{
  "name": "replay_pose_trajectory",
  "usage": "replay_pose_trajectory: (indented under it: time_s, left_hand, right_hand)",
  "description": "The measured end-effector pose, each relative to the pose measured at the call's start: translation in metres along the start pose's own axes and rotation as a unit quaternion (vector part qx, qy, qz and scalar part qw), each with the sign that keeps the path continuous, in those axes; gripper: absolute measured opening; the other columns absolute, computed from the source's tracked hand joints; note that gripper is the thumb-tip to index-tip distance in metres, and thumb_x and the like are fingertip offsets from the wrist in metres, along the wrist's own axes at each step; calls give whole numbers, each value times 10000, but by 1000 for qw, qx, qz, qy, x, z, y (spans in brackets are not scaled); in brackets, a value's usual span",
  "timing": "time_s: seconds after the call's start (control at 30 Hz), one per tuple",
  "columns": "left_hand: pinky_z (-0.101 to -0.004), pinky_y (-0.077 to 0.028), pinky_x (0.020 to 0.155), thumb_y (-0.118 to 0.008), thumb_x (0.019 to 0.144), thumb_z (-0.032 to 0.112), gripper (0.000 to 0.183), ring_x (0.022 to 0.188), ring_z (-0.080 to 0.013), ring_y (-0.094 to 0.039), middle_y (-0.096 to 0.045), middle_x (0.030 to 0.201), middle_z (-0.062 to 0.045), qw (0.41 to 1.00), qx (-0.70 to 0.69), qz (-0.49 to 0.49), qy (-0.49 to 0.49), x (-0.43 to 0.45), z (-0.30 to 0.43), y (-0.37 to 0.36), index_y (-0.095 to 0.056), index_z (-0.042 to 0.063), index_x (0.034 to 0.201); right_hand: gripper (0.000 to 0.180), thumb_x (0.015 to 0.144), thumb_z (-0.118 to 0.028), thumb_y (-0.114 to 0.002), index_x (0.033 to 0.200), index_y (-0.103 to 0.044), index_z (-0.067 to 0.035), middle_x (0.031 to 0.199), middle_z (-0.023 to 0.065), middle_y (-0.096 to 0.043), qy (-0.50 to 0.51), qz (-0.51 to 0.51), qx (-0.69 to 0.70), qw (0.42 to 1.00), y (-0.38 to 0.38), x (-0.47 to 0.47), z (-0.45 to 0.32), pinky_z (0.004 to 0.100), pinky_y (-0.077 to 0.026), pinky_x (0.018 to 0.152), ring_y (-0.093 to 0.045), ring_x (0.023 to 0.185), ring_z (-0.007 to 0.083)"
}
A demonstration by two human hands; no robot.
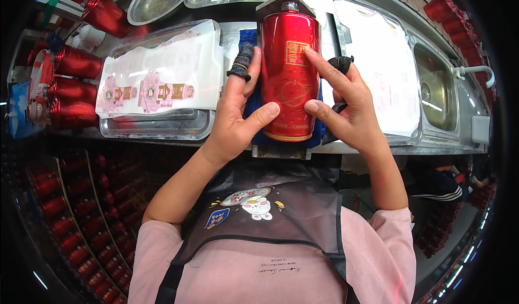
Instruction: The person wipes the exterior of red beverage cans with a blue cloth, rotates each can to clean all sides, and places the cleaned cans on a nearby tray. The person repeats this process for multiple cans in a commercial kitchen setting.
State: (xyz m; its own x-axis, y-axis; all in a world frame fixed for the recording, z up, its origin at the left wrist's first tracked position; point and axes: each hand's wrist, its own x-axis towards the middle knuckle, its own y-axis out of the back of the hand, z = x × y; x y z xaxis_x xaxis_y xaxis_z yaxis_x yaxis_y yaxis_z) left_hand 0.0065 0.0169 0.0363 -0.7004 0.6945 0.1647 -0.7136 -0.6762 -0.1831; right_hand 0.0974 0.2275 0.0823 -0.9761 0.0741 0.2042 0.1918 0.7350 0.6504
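A glossy red bottle (290, 77) with gold print and a planet-like outline lies on a blue cloth (248, 36) over a metal stand, its neck pointing away from me. My left hand (243, 109) is along its left side, the thumb on the lower front. On the other side, my right hand (344, 97) rests its thumb low on the bottle and its index fingertip on the gold characters. Dark fabric finger covers wrap a finger of each hand. Part of the right fingers is hidden behind the bottle's edge and a dark cloth.
Printed decal sheets (162, 72) lie on a clear tray at the left, near several red bottles (77, 60). A metal bowl (156, 1) stands behind. White sheets (381, 72) fill another tray, beside a steel sink (432, 81) with a white tap (478, 72). Racks of red bottles (81, 223) stand below left.
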Motion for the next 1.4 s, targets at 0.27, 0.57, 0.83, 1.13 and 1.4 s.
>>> replay_pose_trajectory:
  time_s: [0.27,0.57,0.83,1.13,1.4]
  left_hand:
    - [-375,-238,1196,-661,936,106,832,1473,-258,-303,-258,1606,-212,1000,18,0,-15,-1,-1,0,-142,-65,1564]
    - [-367,-232,1197,-672,935,131,836,1480,-257,-295,-259,1605,-230,999,29,8,-25,-1,-3,1,-154,-77,1557]
    - [-353,-238,1190,-674,941,138,833,1476,-237,-304,-285,1604,-215,999,27,11,-28,-3,-6,1,-155,-61,1561]
    - [-351,-245,1186,-679,942,146,829,1469,-232,-316,-275,1611,-213,999,36,8,-28,-3,-7,2,-165,-59,1559]
    - [-359,-243,1190,-675,946,150,831,1477,-257,-309,-274,1606,-224,998,45,6,-31,-3,-6,3,-156,-56,1560]
  right_hand:
    - [644,825,-310,-781,1429,-577,-222,1068,122,-632,-18,-14,-13,1000,3,2,-5,329,-483,775,-538,916,237]
    - [753,813,-453,-778,1467,-536,-169,926,9,-457,4,-11,-33,999,0,2,4,255,-330,614,-351,729,123]
    - [697,811,-345,-780,1456,-548,-220,1017,135,-602,-33,-29,-34,998,3,2,-9,344,-455,808,-518,891,246]
    - [707,808,-350,-779,1458,-545,-199,1020,128,-615,-28,-20,-32,999,2,2,-9,344,-444,811,-499,887,243]
    - [746,810,-387,-785,1471,-526,-156,970,60,-522,-12,-19,-46,999,1,2,-6,267,-361,667,-398,773,142]
